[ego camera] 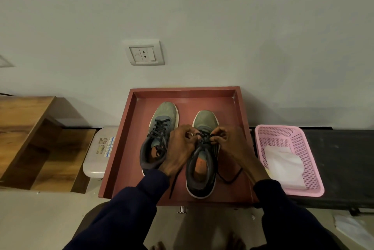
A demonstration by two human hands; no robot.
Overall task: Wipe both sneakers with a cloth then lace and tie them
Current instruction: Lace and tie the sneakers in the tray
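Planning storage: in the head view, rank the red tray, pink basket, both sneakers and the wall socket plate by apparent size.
1. red tray
2. pink basket
3. sneaker nearer the wall and sneaker being laced: look alike, unranked
4. wall socket plate

Red tray [119,144] sits against the grey wall, with a white switch-and-socket plate [144,53] on the wall above its left corner. Pink perforated plastic basket [303,148] just right of the tray, on a black bench [344,158]. White rounded slab with stickers [95,164] against the tray's left side, wooden stepped unit [30,138] further left, crumpled white paper [352,229] on the floor bottom right.
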